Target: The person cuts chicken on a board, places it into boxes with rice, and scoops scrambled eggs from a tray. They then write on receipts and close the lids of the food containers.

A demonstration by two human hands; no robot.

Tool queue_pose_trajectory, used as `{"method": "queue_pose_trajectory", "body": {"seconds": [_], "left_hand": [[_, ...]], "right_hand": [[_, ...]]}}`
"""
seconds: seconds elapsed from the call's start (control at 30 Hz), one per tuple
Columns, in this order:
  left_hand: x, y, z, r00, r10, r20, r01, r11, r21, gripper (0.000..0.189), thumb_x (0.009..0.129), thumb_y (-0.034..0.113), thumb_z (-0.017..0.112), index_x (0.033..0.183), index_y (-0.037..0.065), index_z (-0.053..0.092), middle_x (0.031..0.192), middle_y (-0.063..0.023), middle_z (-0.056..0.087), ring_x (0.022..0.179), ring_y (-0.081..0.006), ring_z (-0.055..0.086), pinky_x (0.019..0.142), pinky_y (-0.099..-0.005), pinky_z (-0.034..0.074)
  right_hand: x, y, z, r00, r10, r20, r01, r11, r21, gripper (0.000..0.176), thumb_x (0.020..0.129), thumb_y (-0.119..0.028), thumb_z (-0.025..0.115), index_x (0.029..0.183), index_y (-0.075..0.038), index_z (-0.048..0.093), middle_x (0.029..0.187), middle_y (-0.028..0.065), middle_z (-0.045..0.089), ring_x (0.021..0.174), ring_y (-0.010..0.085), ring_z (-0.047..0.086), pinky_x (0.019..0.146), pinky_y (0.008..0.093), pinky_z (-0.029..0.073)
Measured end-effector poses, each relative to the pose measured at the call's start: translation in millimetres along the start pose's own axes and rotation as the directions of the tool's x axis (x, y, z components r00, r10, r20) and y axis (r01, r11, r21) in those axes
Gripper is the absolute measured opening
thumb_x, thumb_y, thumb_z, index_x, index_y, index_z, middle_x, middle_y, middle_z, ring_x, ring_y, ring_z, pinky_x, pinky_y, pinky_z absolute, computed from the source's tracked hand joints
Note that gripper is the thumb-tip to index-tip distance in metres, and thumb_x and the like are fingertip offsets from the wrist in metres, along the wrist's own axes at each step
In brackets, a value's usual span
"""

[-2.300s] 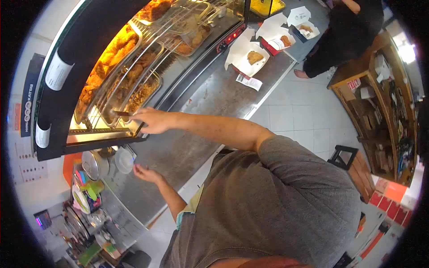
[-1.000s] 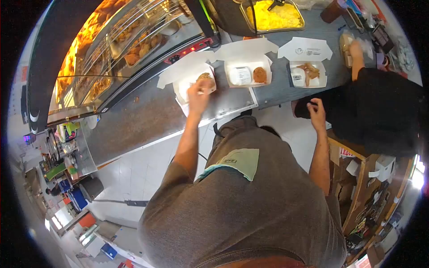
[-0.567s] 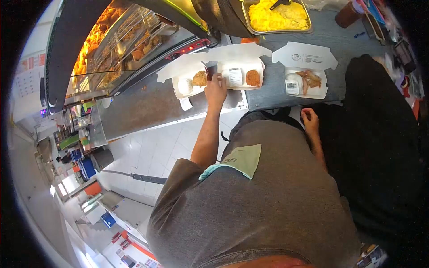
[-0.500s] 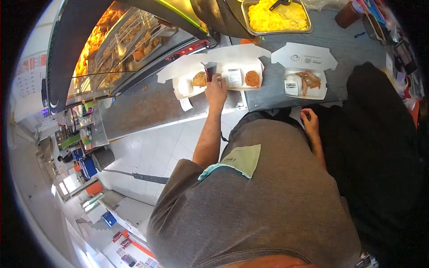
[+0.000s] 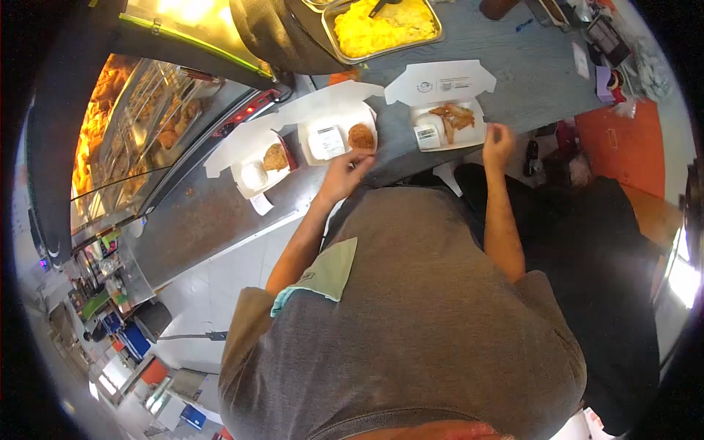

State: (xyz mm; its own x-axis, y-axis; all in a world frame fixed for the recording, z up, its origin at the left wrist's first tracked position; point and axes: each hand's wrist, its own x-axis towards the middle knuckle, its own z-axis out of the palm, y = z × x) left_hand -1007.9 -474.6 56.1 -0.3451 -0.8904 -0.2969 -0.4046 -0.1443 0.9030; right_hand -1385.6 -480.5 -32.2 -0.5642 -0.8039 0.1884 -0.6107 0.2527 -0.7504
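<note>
A: Both arms were out in front, and the left hand sat right by the near corner of the middle white cardboard box with its lid up, at 5 o'clock on the rim!

B: What a forearm line, slanting up toward 1 o'clock! The fingers were loosely bent, the thumb a little apart from them, though whether they gripped the cardboard, I couldn't tell.

A: Inside, a printed white paper label lay at 9 o'clock and a round, crumbed brown piece of food at 3.

B: Over to the right hand, up by the 3 o'clock edge of the right-hand open white cardboard box! Forearm almost straight to 12, fingers curled, tips close to the thumb. A pinch on the rim? Couldn't tell there either.

A: That one carried glossy brown pieces of meat, a black-and-white label at 8 o'clock beside them.

B: And just beside the middle box, at its 8 o'clock, stood a third open box, white inside and red outside, with a smooth white mound and a craggy browned piece.

A: Farther off at 12, a metal tray of yellow food; at 3, a person in black clothing!
</note>
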Motion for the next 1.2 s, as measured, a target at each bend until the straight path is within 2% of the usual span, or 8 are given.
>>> {"method": "queue_pose_trajectory", "body": {"seconds": [0.1, 0.3, 0.4, 0.63, 0.7, 0.87, 1.07, 1.2], "left_hand": [[30, 4, 27, 0.974, 0.069, 0.215, -0.073, 0.997, 0.007, 0.032, 0.09, 0.024, 0.059, 0.112, 0.002, 0.06, 0.104, -0.0097, 0.065, 0.093, -0.0188, 0.06, 0.083, -0.0313, 0.047], [70, 29, 46, 0.97, 0.082, 0.23, -0.101, 0.992, 0.072, 0.042, 0.09, 0.028, 0.058, 0.121, 0.0, 0.053, 0.109, -0.0147, 0.062, 0.1, -0.0223, 0.058, 0.088, -0.0334, 0.045], [76, 41, 44, 0.969, 0.121, 0.214, -0.098, 0.988, -0.116, 0.043, 0.09, 0.026, 0.058, 0.121, -0.003, 0.053, 0.108, -0.0148, 0.063, 0.099, -0.0208, 0.058, 0.087, -0.0328, 0.045], [71, 104, 27, 0.968, 0.094, 0.234, 0.024, 0.889, -0.457, 0.03, 0.091, 0.017, 0.057, 0.111, -0.005, 0.061, 0.094, -0.0057, 0.066, 0.081, -0.0095, 0.058, 0.072, -0.0237, 0.047], [73, 116, 28, 0.983, 0.072, 0.168, 0.024, 0.862, -0.506, 0.028, 0.09, 0.016, 0.057, 0.109, -0.004, 0.062, 0.091, -0.0053, 0.067, 0.078, -0.0086, 0.058, 0.071, -0.0231, 0.047], [94, 137, 36, 0.999, -0.015, 0.029, 0.029, 0.8, -0.599, 0.024, 0.09, 0.015, 0.058, 0.104, -0.004, 0.064, 0.089, -0.0052, 0.067, 0.078, -0.0079, 0.059, 0.072, -0.0225, 0.048], [121, 158, 47, 0.99, -0.103, -0.099, 0.034, 0.846, -0.533, 0.026, 0.091, 0.016, 0.058, 0.107, -0.004, 0.063, 0.095, -0.0061, 0.067, 0.084, -0.0089, 0.061, 0.074, -0.0238, 0.05], [120, 152, 54, 0.969, -0.179, -0.173, 0.051, 0.823, -0.566, 0.028, 0.092, 0.017, 0.057, 0.111, -0.004, 0.061, 0.099, -0.0068, 0.067, 0.087, -0.0099, 0.062, 0.076, -0.0242, 0.051]], "right_hand": [[-14, -71, -4, 0.889, -0.079, 0.451, 0.23, 0.929, -0.291, 0.028, 0.077, -0.034, 0.067, 0.081, -0.007, 0.069, 0.096, 0.0156, 0.063, 0.098, 0.0329, 0.054, 0.083, 0.0429, 0.043], [-25, -80, 34, 0.818, -0.162, 0.553, 0.34, 0.91, -0.236, 0.024, 0.08, -0.03, 0.067, 0.083, -0.006, 0.069, 0.079, 0.0068, 0.063, 0.082, 0.0234, 0.059, 0.07, 0.034, 0.046], [-5, -118, 5, 0.552, 0.067, 0.831, -0.536, 0.792, 0.292, 0.016, 0.089, -0.017, 0.06, 0.093, -0.002, 0.062, 0.076, 0.0021, 0.062, 0.062, 0.0071, 0.056, 0.057, 0.0219, 0.044], [33, -168, -37, 0.502, -0.185, 0.845, -0.361, 0.843, 0.399, 0.02, 0.09, -0.02, 0.058, 0.093, 0.0, 0.063, 0.076, 0.0055, 0.064, 0.059, 0.0093, 0.058, 0.053, 0.0229, 0.045], [71, -172, -46, 0.61, 0.094, 0.787, -0.572, 0.739, 0.355, 0.02, 0.09, -0.02, 0.056, 0.094, -0.001, 0.063, 0.076, 0.0057, 0.064, 0.057, 0.011, 0.058, 0.052, 0.0229, 0.044], [257, -4, 5, 0.997, -0.079, 0.006, 0.079, 0.988, -0.136, 0.024, 0.087, -0.018, 0.057, 0.106, -0.006, 0.063, 0.092, 0.0101, 0.067, 0.083, 0.0282, 0.064, 0.073, 0.0337, 0.049], [383, 120, 50, 0.909, -0.204, 0.363, 0.402, 0.659, -0.636, 0.051, 0.077, -0.007, 0.061, 0.127, -0.007, 0.049, 0.141, 0.0172, 0.036, 0.125, 0.0338, 0.042, 0.102, 0.0398, 0.037], [411, 117, 59, 0.858, -0.225, 0.463, 0.49, 0.628, -0.604, 0.035, 0.087, -0.01, 0.051, 0.121, -0.002, 0.054, 0.125, 0.0218, 0.051, 0.115, 0.0375, 0.049, 0.095, 0.0444, 0.042]]}}
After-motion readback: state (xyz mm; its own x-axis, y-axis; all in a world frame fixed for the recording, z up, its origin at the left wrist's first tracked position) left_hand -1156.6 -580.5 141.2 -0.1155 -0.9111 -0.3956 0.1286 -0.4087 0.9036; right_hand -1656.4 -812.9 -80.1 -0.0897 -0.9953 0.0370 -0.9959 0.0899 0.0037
